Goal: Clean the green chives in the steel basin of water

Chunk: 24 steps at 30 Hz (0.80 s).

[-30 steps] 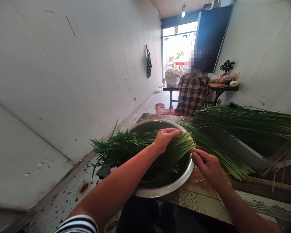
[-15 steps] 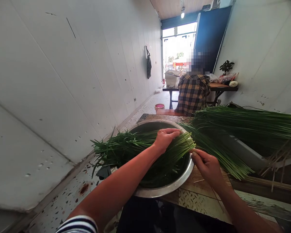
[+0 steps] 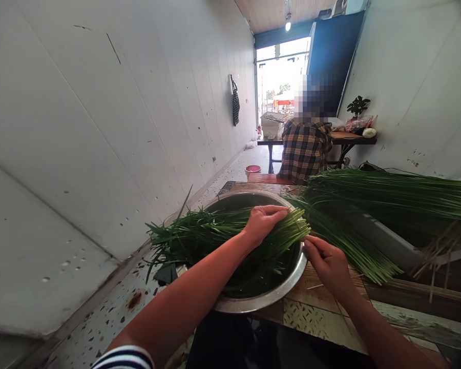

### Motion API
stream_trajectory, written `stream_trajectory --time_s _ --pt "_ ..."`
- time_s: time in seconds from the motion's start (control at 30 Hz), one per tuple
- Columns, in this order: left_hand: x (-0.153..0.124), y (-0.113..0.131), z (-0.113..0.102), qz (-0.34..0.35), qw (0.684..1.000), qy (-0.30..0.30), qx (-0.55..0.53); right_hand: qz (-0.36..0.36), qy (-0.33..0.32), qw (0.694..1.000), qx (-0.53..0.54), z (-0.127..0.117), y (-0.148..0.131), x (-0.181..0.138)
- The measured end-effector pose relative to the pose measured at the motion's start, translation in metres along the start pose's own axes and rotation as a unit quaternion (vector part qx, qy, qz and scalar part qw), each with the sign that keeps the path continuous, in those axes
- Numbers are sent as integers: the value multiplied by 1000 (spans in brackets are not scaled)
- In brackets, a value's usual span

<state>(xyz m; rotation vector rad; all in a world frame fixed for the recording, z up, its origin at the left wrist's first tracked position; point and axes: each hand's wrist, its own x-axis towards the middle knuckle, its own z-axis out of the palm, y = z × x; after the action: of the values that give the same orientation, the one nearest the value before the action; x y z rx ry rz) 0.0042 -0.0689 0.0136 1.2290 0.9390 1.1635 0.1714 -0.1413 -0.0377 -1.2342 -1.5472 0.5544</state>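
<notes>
A bundle of garlic chives (image 3: pixel 282 240) lies across a large metal basin (image 3: pixel 269 301), with its pale cut ends at the right rim and its leafy tips hanging over the left. My left hand (image 3: pixel 262 223) reaches over the bundle, fingers closed on the stems near the cut ends. Just beyond those ends, at the basin's right rim, my right hand (image 3: pixel 328 260) is closed in a pinch. Whatever sits between its thumb and fingertips is too small to make out. Darker greens fill the basin beneath the bundle.
More chives (image 3: pixel 376 266) lie on the wooden table (image 3: pixel 311 310) to the right, beside a grey crate (image 3: pixel 392 241) heaped with long chives (image 3: pixel 399 195). Dry straw strands (image 3: pixel 438 256) hang over the crate. A person in a plaid shirt (image 3: pixel 305 151) sits ahead, near a pink-topped bucket (image 3: pixel 252 169).
The view has shifted very slightly. Both hands keep nearly the same place and grip, and a leaf at the basin's left stands a little higher.
</notes>
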Motion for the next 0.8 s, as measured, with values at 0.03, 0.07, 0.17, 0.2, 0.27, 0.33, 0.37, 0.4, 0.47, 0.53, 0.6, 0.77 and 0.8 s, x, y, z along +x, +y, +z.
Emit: stream_trajectory --time_s 0.03,0.07,0.17,0.2,0.27,0.33,0.37,0.4,0.47,0.53,0.6,0.77,0.8 --pt "0 0 0 -4 1000 -1 1 2 -2 1000 3 0 -1 0" --pt "1 0 0 -7 1000 1 3 3 -2 1000 5 0 -1 0" --pt "5 -4 -2 1 1000 11 26 1 4 1000 2 0 -1 1" --pt "6 -5 -3 12 999 15 44 0 5 1000 0 0 0 1" --pt "8 -8 -5 43 994 26 97 -1 2 1000 0 -1 1 1" --pt "9 -6 -6 81 982 45 164 -2 -9 1000 3 -2 4 1" --pt "9 -3 -7 102 973 59 197 -4 -13 1000 5 -2 5 1" --pt "8 1 -8 123 963 76 226 -7 -15 1000 5 -2 6 1" --pt "6 15 -11 167 939 116 275 -17 -10 1000 -2 -3 9 1" --pt "3 32 -15 214 907 162 324 -28 8 999 -15 -3 11 1" --pt "2 52 -20 255 869 194 377 -34 23 999 -26 -3 11 1" --pt "9 105 -41 331 810 264 406 -45 29 998 -17 -4 4 2" --pt "12 114 -47 346 800 291 394 -45 29 998 -13 -4 3 2"
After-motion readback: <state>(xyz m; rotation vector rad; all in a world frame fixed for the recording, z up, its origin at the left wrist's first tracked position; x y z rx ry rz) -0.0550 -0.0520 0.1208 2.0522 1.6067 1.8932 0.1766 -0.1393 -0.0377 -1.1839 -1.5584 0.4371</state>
